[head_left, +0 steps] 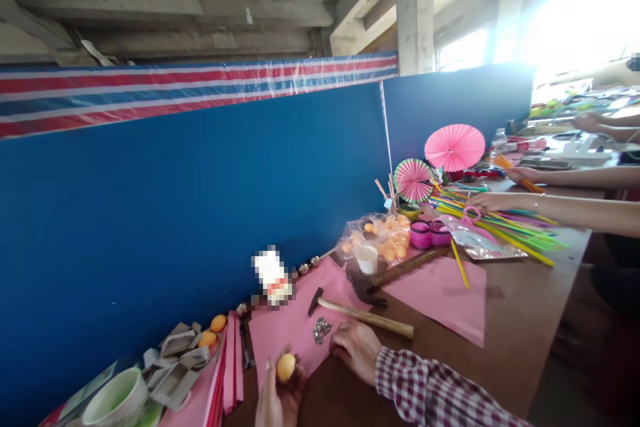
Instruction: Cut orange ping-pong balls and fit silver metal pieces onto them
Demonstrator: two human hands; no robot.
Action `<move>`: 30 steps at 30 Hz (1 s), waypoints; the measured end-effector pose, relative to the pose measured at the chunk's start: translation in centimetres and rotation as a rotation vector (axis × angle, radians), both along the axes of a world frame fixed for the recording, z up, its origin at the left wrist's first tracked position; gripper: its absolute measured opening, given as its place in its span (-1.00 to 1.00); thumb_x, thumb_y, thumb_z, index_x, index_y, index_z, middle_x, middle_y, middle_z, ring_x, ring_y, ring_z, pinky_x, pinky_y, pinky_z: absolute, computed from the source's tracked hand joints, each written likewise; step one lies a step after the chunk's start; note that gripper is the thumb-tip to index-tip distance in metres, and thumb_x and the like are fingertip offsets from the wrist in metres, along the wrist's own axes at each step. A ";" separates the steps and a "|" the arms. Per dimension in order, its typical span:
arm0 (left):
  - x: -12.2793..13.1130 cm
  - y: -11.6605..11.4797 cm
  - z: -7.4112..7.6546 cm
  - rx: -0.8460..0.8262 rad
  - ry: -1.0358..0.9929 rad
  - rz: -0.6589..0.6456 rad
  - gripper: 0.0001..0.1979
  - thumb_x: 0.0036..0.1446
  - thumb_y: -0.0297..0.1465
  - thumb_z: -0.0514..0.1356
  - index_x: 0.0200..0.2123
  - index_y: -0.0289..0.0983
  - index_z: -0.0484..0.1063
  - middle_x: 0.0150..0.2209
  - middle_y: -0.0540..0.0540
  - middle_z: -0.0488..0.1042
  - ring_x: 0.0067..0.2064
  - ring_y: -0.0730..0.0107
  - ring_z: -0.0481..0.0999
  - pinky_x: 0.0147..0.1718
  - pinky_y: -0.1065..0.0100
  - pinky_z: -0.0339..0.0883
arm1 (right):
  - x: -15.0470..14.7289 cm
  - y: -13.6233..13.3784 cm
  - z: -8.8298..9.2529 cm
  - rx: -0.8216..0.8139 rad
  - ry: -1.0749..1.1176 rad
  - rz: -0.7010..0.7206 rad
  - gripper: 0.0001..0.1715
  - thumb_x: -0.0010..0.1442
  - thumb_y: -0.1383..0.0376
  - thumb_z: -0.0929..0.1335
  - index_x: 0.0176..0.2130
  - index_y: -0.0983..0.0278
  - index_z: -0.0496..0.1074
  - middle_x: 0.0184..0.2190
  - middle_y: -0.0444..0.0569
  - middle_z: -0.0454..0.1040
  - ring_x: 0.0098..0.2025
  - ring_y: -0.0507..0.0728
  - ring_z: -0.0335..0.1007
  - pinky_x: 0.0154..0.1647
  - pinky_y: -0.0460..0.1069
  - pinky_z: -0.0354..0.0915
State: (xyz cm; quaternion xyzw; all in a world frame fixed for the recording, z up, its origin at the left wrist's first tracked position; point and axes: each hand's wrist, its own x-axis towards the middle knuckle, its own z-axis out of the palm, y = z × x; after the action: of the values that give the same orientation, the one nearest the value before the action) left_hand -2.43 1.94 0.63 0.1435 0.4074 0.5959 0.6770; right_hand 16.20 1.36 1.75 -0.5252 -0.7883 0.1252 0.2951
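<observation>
Left hand (277, 395) cups a yellow-orange ball (286, 367), right hand (358, 348) half-curls, contents unclear, over brown tabletop (523, 303), blue partition (200, 200) at eleven o'clock!

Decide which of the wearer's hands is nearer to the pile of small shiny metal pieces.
Right. The right hand is beside the pile of metal pieces, on its right; the left hand, holding a yellow ball, is farther, to its left.

The left hand (278, 392) is turned palm upward, thumb (269, 379) and fingers (299, 381) curved into a cup, cut off by the view's lower edge. The right hand (357, 348), farther forward and apart, has its back upward and fingers bent inward; its sleeved forearm (440, 387) slants in from the lower right.
</observation>
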 end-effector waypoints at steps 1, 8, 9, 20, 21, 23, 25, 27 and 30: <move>0.0 0.0 0.0 0.001 0.000 0.000 -0.66 0.09 -0.42 -0.01 -0.05 -0.34 0.28 -0.45 -0.17 0.49 -0.51 0.43 0.47 -0.50 0.41 0.41 | 0.0 0.0 0.0 -0.004 -0.006 0.003 -0.84 0.06 0.33 0.27 -0.41 0.24 0.45 -0.42 -0.13 0.45 -0.33 0.02 0.31 -0.27 -0.10 0.15; -0.2 -0.2 0.5 -0.001 -0.019 -0.019 -0.64 0.07 -0.44 0.02 -0.03 -0.34 0.26 -0.43 -0.17 0.49 -0.49 0.41 0.48 -0.48 0.38 0.41 | 0.0 0.0 0.1 -0.025 -0.037 0.002 -0.83 0.07 0.33 0.25 -0.39 0.23 0.44 -0.40 -0.11 0.45 -0.31 0.04 0.31 -0.28 -0.08 0.14; -0.2 -0.2 0.5 -0.003 -0.020 -0.020 -0.64 0.07 -0.44 0.03 -0.03 -0.34 0.26 -0.43 -0.17 0.49 -0.49 0.41 0.48 -0.48 0.37 0.41 | 0.0 0.0 0.1 -0.024 -0.038 0.001 -0.83 0.07 0.33 0.26 -0.39 0.23 0.44 -0.40 -0.11 0.45 -0.31 0.04 0.31 -0.28 -0.08 0.14; 0.0 -0.2 -0.2 0.154 -0.076 -0.011 -0.61 -0.04 -0.50 0.14 -0.07 -0.24 0.32 -0.31 -0.13 0.47 -0.33 0.36 0.48 -0.28 0.25 0.40 | -0.7 0.0 -0.6 0.029 0.245 0.041 -0.81 0.11 0.33 0.23 -0.39 0.23 0.43 -0.40 -0.10 0.45 -0.31 0.05 0.34 -0.27 -0.08 0.20; 0.1 -0.3 -0.2 0.183 -0.076 -0.002 -0.61 -0.05 -0.51 0.16 -0.08 -0.23 0.33 -0.31 -0.12 0.47 -0.31 0.36 0.48 -0.25 0.26 0.39 | -0.9 0.1 -0.5 0.024 0.308 0.045 -0.81 0.11 0.32 0.23 -0.39 0.24 0.43 -0.41 -0.09 0.45 -0.33 0.05 0.34 -0.29 -0.08 0.21; 0.2 -0.4 0.0 0.209 -0.082 -0.034 -0.59 -0.08 -0.50 0.18 -0.08 -0.21 0.34 -0.29 -0.11 0.47 -0.26 0.34 0.48 -0.21 0.25 0.37 | -1.5 0.4 -0.2 -0.008 0.439 0.054 -0.81 0.10 0.29 0.23 -0.39 0.26 0.42 -0.43 -0.08 0.45 -0.37 0.05 0.34 -0.33 -0.08 0.22; 0.3 -0.6 0.2 0.197 -0.063 -0.053 -0.57 -0.09 -0.47 0.21 -0.07 -0.19 0.32 -0.29 -0.09 0.46 -0.25 0.31 0.48 -0.21 0.23 0.37 | -2.1 0.9 0.1 -0.062 0.574 0.058 -0.81 0.08 0.26 0.25 -0.40 0.28 0.41 -0.46 -0.08 0.44 -0.41 0.05 0.34 -0.40 -0.08 0.23; 0.3 -0.7 0.3 0.186 -0.047 -0.072 -0.56 -0.09 -0.43 0.21 -0.06 -0.16 0.30 -0.26 -0.08 0.45 -0.25 0.30 0.48 -0.22 0.22 0.37 | -2.8 1.5 0.1 -0.111 0.705 0.045 -0.80 0.06 0.23 0.26 -0.41 0.30 0.40 -0.50 -0.09 0.42 -0.46 0.05 0.31 -0.45 -0.08 0.23; 0.3 -0.6 0.4 0.207 -0.043 -0.086 -0.60 -0.10 -0.42 0.23 -0.11 -0.21 0.34 -0.23 -0.09 0.45 -0.22 0.31 0.47 -0.23 0.30 0.36 | -3.6 1.9 -0.4 -0.136 0.820 0.011 -0.80 0.04 0.22 0.28 -0.42 0.31 0.38 -0.52 -0.10 0.40 -0.48 0.03 0.28 -0.45 -0.08 0.22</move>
State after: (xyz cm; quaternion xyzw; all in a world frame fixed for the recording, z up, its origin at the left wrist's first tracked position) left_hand -2.16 1.35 1.03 0.2170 0.3224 0.6084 0.6920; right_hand 12.56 3.27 1.31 -0.4457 -0.5983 0.3774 0.5487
